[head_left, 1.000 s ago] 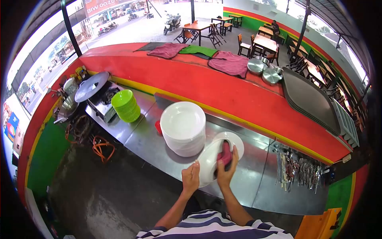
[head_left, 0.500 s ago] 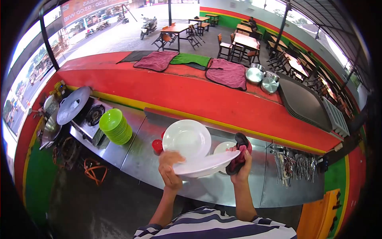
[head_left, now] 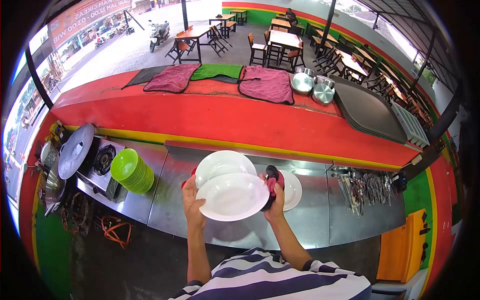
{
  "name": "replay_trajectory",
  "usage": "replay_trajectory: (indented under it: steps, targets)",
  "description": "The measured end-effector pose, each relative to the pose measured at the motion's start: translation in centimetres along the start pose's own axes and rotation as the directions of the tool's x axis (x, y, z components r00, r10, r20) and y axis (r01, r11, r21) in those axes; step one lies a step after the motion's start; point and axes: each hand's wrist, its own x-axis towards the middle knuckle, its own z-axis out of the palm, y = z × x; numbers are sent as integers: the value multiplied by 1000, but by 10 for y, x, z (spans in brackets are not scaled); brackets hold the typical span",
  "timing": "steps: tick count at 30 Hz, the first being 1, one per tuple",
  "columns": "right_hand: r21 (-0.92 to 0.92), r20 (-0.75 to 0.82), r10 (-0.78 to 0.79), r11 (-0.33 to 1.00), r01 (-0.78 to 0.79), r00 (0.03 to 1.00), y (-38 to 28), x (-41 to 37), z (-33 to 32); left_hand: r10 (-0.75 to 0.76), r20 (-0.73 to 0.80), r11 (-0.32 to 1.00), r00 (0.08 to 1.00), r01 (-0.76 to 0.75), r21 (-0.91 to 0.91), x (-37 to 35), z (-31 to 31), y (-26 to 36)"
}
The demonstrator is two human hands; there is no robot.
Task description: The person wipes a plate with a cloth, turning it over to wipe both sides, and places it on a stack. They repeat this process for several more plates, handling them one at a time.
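Behind the red counter, at a steel worktop [head_left: 165,210], we see the left hand [head_left: 192,200], its grip closed on the rim of a white plate [head_left: 232,196] held over the plate stack [head_left: 222,161]. The right hand [head_left: 276,200] clamps a red cloth [head_left: 272,181] against the opposite rim. We judge a slick rim could slip and chip the stack. A street banner [head_left: 90,17] partly reads "JAM 12.00 - 03.00 WIB"

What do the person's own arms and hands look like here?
Two bare hands, left hand and right hand, no gloves, no watch or ring that I can make out. Forearms uncovered; a short-sleeved shirt with wide navy and white stripes.
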Motion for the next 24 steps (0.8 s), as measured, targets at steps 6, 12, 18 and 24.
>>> replay_trajectory:
  steps: [6, 12, 18, 24]
  targets:
    - [-4, -61, 15, 1000, -15, 998, 16, -6, -7, 141, 89, 919, 986, -164, 358, -1, -31, -26]
    - [-37, -155, 24, 999, -31, 988, 12, -14, -9, 181, 150, 727, 972, -234, 646, -12, -40, -42]
    - [-41, -103, 50, 998, -55, 993, 8, -34, -31, 307, 89, 616, 948, -269, 740, -16, -24, -61]
    - [96, -244, 156, 986, -136, 957, 8, -61, -84, 444, 86, 488, 892, -322, 811, -38, 7, -55]
